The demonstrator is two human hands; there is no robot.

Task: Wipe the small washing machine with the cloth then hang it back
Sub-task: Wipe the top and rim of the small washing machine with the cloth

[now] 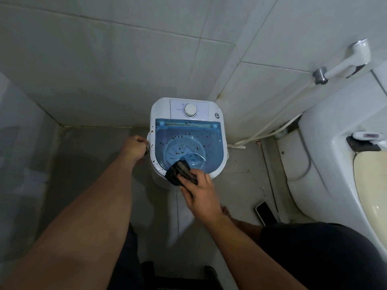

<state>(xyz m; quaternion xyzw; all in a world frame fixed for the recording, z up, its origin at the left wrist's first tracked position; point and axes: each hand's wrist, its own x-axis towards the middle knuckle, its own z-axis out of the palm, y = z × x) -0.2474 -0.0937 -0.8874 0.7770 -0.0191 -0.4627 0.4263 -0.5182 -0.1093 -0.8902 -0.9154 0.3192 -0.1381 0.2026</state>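
Observation:
A small white washing machine stands on the floor in the tiled corner, with a clear blue lid speckled with dark brown spots and a white dial at the back. My right hand presses a dark folded cloth onto the lid's near edge. My left hand is closed around the handle on the machine's left side.
A white toilet with a cream seat fills the right side. A bidet sprayer hangs on the wall above it, its hose running down behind. A phone lies on the floor by the toilet base. Tiled walls close off the back and left.

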